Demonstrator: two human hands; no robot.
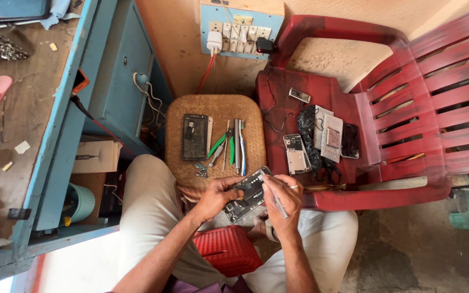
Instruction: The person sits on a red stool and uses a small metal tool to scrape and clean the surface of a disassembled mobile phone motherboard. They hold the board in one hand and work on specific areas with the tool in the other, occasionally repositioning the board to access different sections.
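Note:
An opened phone body point(249, 194) with its dark insides showing rests in my left hand point(216, 196), over my lap. My right hand point(284, 196) holds a thin metal tool point(278, 205) like a pen, its tip at the phone's upper edge. Both hands sit just in front of a small woven stool point(176, 116). On the stool lie a dark phone panel point(195, 136), green-handled pliers point(217, 145), a few slim tools point(238, 144) and some tiny screws point(201, 172).
A red plastic chair point(408, 108) at right carries phone parts, a black cable point(308, 142), a small keypad phone point(299, 95) and a dark phone point(349, 140). A blue wooden workbench point(55, 135) fills the left. A switchboard point(240, 30) hangs on the wall. A red basket point(227, 250) sits between my legs.

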